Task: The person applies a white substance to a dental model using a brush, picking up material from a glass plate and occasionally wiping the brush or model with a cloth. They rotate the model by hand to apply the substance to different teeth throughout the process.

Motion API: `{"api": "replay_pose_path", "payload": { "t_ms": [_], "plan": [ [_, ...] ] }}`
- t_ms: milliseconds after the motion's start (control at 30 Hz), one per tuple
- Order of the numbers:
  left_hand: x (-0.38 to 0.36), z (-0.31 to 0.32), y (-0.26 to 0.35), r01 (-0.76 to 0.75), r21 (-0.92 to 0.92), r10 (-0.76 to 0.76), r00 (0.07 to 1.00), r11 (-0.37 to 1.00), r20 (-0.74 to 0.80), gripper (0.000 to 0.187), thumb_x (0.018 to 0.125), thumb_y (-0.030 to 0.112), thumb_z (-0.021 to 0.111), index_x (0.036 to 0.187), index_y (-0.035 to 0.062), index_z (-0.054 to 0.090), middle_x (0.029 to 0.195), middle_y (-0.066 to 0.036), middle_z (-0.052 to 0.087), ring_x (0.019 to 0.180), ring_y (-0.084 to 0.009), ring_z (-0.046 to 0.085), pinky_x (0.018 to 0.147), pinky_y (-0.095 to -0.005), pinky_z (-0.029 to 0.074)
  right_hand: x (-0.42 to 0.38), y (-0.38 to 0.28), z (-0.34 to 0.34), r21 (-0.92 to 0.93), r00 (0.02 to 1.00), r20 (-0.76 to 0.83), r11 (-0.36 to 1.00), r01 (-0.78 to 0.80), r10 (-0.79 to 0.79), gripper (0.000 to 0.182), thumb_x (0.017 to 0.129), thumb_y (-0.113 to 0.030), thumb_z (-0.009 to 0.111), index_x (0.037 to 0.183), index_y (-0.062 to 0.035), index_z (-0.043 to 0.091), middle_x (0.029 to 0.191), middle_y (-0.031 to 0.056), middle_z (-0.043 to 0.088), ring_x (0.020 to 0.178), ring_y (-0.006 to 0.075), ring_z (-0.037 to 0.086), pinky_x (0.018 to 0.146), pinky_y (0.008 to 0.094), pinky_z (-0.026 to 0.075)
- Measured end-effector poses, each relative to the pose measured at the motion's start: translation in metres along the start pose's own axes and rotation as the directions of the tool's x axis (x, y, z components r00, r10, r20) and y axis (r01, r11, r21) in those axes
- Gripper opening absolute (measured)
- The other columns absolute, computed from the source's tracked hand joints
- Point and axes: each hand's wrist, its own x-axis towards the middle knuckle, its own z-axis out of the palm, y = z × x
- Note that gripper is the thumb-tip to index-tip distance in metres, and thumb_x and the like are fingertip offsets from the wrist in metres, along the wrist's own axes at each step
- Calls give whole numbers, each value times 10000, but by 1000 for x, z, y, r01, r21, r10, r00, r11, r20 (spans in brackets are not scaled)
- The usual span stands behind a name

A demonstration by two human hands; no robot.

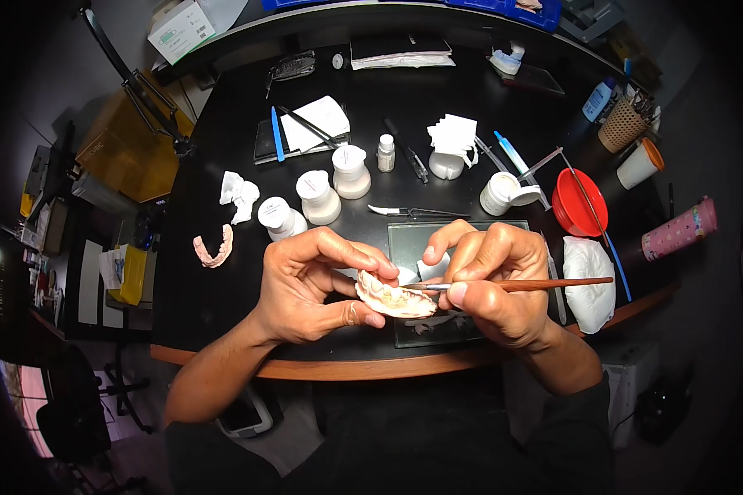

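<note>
Between the thumb and fingers of my left hand (318, 285) is a pale pink dental model (400, 304) with a row of teeth. My right hand (499, 289) pinches a thin brush (545, 284) with a reddish-brown handle, held nearly level. Its tip is at the upper edge of the model, close to my left fingertips. Under both hands lies a glass plate (413, 239), partly hidden by them. A second arch-shaped model (214, 247) rests on the black table to the left.
Three white-lidded jars (318, 198) stand behind my left hand. Beyond the plate lies a curved-tip tool (413, 212). An open jar (499, 195), a red bowl (578, 203), a white cloth (588, 285) and a pink tube (679, 229) are at the right.
</note>
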Motion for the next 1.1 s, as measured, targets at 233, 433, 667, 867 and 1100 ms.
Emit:
{"api": "replay_pose_path", "payload": {
  "t_ms": [233, 433, 667, 867, 1100],
  "plan": [
    [1, 2, 3, 38, -20, -38, 999, 999, 12, 415, 766, -118, 803, 1112, -94, 573, 1153, -273, 645, 1112, -320, 676, 914, -389, 635, 3, 2, -4, 54, 999, 24, 998, -39, 38, 117, 883, -39, 663, 793, -58, 590, 683, 73, 692, 673, 110, 657, 951, 453, 494],
    [1, 3, 4, 37, -10, -37, 999, 999, -3, 431, 761, -110, 812, 1123, -88, 579, 1149, -264, 648, 1120, -314, 673, 912, -385, 636, 4, 2, -6, 48, 997, 41, 997, -61, 59, 125, 886, -28, 647, 786, -62, 580, 686, 76, 692, 665, 103, 649, 959, 449, 488],
    [-1, 4, -1, -51, 74, 56, 996, 996, -65, 404, 716, -77, 867, 994, -45, 575, 1066, -225, 669, 1005, -245, 706, 852, -357, 644, 0, -1, 5, -227, 976, -41, 953, 200, -215, 165, 803, -2, 723, 779, -43, 565, 688, 84, 646, 723, 178, 626, 902, 459, 502],
    [2, 14, -4, -198, 305, 245, 962, 932, -124, 404, 646, -38, 934, 860, 16, 596, 816, -128, 704, 843, -234, 731, 730, -361, 615, -8, -1, 19, -498, 903, 16, 780, 380, -430, 182, 691, 92, 715, 763, -18, 589, 720, 94, 645, 902, 319, 675, 761, 398, 600],
    [1, 16, -3, -277, 475, 369, 923, 835, -110, 400, 617, -34, 947, 811, 26, 602, 749, -105, 698, 760, -219, 727, 716, -359, 612, -9, 0, 21, -524, 910, 105, 756, 393, -400, 203, 763, 83, 700, 879, -19, 569, 764, 102, 644, 1025, 321, 640, 858, 445, 622]
  ]
}}
